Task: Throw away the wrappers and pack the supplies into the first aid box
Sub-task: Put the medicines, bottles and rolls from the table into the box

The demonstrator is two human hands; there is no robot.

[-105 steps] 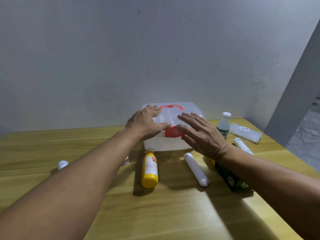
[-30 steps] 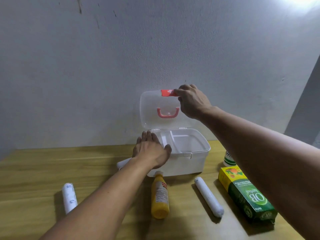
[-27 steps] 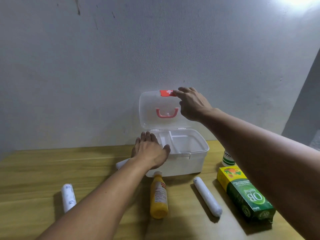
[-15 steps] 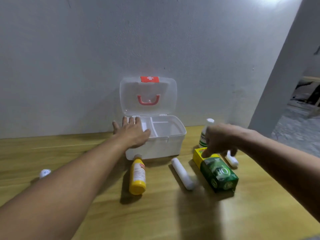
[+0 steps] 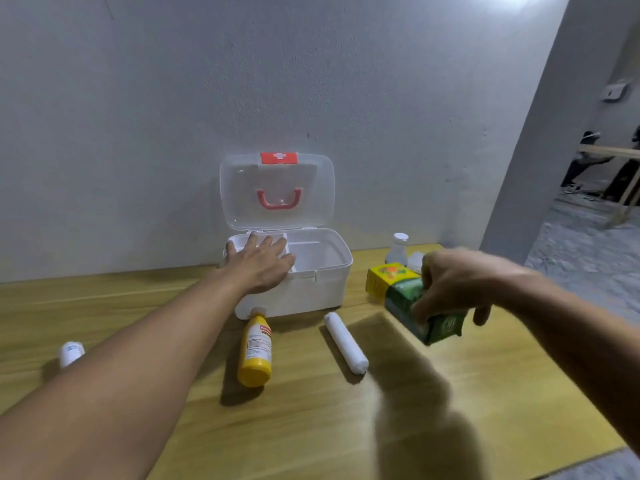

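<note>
Left hand [image 5: 258, 266] laid flat, fingers spread, on the left front rim of the first aid box [image 5: 311, 292]; nothing gripped. Box at the far middle of the wooden table [image 5: 311, 427], clear lid [image 5: 277, 190] upright against the wall. Right hand [image 5: 457, 284] closed around a green and yellow carton [image 5: 398, 289], right of the box. Yellow bottle [image 5: 256, 348] and white roll [image 5: 346, 342] lying just in front of the box. Small white roll [image 5: 71, 353] far left. Clear bottle [image 5: 398, 247] upright beyond the carton.
</note>
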